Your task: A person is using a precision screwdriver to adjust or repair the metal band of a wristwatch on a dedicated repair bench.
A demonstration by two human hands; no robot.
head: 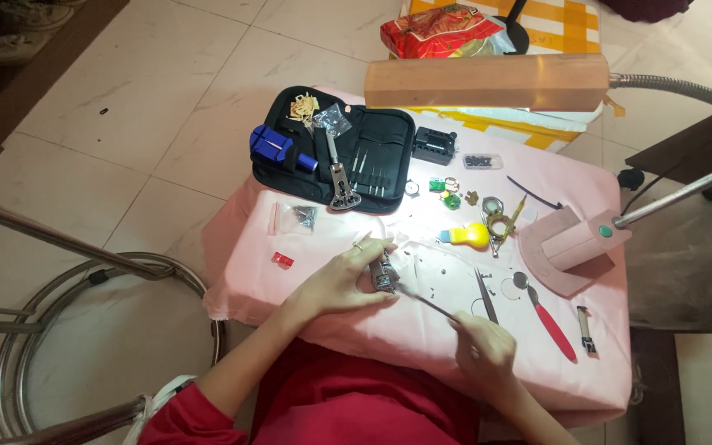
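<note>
A small worktop draped in pale pink cloth stands on a light tiled floor, lit by a gooseneck lamp whose pink base sits at the right side. Near the front of the cloth, the left hand is closed around a small metal watch part, pinching it just above the cloth. The right hand grips a thin dark tool — its tip reaches up-left to the watch part, though whether it touches cannot be told. Just beside the right hand lie steel tweezers, and further right a red-handled tool and a small black-and-silver piece. Behind the hands sit a yellow-handled tool, some small green and brass parts, and a clear box of tiny dark pieces. At the far left of the worktop an open black tool case holds a blue tool and a metal wrench-like opener. A small red block lies alone near the left edge — well apart from the hands.
</note>
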